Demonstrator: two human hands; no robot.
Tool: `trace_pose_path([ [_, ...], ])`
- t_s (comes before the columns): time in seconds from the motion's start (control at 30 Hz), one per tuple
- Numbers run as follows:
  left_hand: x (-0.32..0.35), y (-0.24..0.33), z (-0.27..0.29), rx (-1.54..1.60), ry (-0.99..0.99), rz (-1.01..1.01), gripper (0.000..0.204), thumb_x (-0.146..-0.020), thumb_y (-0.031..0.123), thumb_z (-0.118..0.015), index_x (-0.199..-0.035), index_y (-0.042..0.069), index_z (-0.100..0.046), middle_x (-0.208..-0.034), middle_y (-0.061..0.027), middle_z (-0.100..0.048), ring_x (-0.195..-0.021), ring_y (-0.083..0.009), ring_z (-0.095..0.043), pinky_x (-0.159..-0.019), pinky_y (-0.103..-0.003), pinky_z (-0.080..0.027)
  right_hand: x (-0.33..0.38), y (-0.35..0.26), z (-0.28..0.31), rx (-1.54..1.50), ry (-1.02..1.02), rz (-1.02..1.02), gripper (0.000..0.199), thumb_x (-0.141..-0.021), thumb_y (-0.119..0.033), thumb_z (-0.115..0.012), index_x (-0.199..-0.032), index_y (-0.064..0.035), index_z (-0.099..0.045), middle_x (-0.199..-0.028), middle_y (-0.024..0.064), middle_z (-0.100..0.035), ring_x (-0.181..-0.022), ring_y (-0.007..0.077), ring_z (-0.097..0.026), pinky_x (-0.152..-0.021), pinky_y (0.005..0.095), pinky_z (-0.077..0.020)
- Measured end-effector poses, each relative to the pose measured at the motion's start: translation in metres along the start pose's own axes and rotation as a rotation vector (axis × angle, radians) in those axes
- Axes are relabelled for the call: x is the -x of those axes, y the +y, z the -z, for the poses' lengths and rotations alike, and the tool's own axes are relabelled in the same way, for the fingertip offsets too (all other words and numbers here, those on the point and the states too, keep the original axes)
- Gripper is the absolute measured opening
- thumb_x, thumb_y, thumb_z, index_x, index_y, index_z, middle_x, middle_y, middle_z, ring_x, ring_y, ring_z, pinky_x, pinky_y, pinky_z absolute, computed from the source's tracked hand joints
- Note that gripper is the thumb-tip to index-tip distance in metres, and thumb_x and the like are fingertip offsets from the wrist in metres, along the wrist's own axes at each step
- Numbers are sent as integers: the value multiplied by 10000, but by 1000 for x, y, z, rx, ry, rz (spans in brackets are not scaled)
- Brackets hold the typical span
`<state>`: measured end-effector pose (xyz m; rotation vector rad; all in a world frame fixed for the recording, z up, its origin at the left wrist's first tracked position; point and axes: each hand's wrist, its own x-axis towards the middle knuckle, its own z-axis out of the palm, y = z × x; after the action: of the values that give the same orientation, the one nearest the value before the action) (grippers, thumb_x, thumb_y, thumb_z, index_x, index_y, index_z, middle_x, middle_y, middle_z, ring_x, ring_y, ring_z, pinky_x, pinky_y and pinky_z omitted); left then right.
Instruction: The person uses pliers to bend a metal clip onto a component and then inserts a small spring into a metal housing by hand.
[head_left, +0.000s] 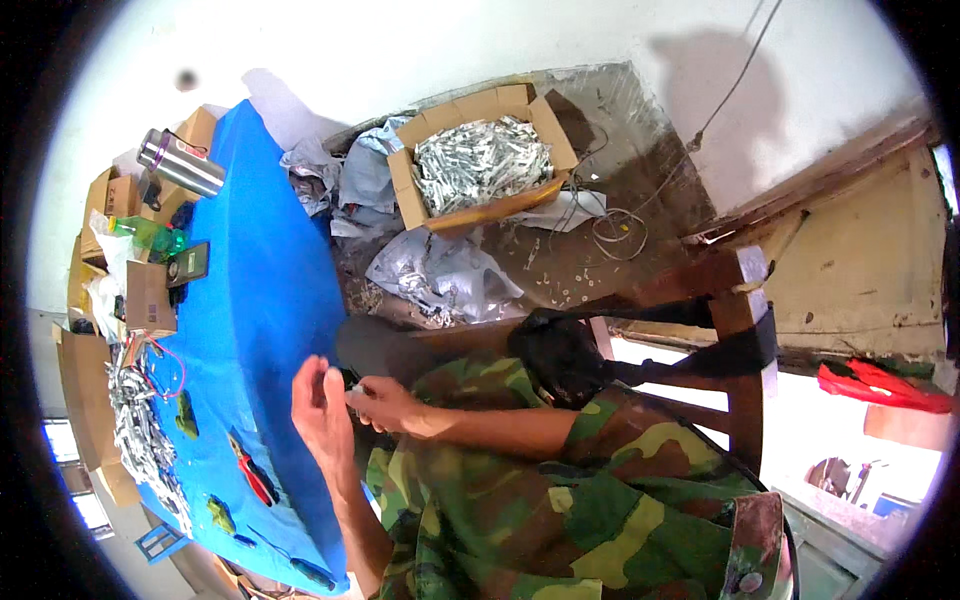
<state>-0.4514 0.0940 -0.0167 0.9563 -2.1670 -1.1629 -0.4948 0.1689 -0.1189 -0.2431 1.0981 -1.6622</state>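
Note:
Beside the blue-covered table's edge, in front of my body, my two hands are close together. My left hand (324,412) is raised with fingers stretched up and the thumb apart, and nothing shows in its grip. Just right of it, my right hand (390,404) has its fingers closed in a pinch around something small, pale and dark, too small to name. Pliers with red handles (254,476) lie on the blue cloth (285,330), left of and nearer than my hands. A heap of small silvery metal parts (143,440) covers the table's far left side.
A cardboard box (475,212) full of similar silvery pieces stands on the floor ahead, by a plastic sack (445,275). A steel flask (181,162), a green bottle (150,236) and small cartons (150,300) crowd the table. To the right is a wooden chair (738,350).

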Motion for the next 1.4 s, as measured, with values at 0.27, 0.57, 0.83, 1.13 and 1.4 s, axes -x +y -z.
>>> trace_pose_path([
  [0.27, 47, -60, 29, -168, 27, 254, 343, -934, 187, -707, -1184, -44, -667, -1030, -121, -716, -914, -187, -661, -839, -323, -533, -27, 5, -4, -33, -42, -25, 379, -1030, -392, -573, -869, -49, -587, -712, 19, -580, -567, 110, -542, -508, 296, -427],
  [0.57, 77, -67, 37, -35, 177, 472, 320, -922, 172, -716, -1159, -41, -681, -977, -107, -721, -871, -162, -659, -781, -323, -537, -25, 36, -30, 63, -245, -68, 229, -1022, -245, -622, -1051, -33, -703, -840, -12, -656, -769, 72, -588, -665, 267, -485],
  [0.83, 100, -47, 62, 176, 314, 655, 303, -917, 164, -726, -1135, -42, -679, -927, -43, -703, -818, -105, -628, -736, -261, -505, -14, -2, -37, 307, -542, -144, 379, -1075, -334, -484, -1226, -44, -675, -848, -12, -644, -724, 55, -573, -611, 234, -466],
  [1.13, 129, -45, 76, 528, 279, 608, 278, -916, 178, -766, -1094, -12, -666, -965, -34, -703, -859, -102, -636, -772, -258, -505, -4, -10, -47, 155, -581, -212, 238, -1036, -202, -576, -1125, -27, -712, -809, -41, -603, -675, 37, -517, -587, 204, -410],
  [1.4, 127, -53, 87, 642, 205, 553, 258, -929, 158, -758, -1095, -16, -664, -997, -55, -716, -894, -106, -647, -806, -258, -514, 2, -14, -54, 146, -539, -262, 225, -1007, -223, -621, -1112, -36, -690, -855, -40, -609, -706, 31, -524, -609, 196, -412],
])
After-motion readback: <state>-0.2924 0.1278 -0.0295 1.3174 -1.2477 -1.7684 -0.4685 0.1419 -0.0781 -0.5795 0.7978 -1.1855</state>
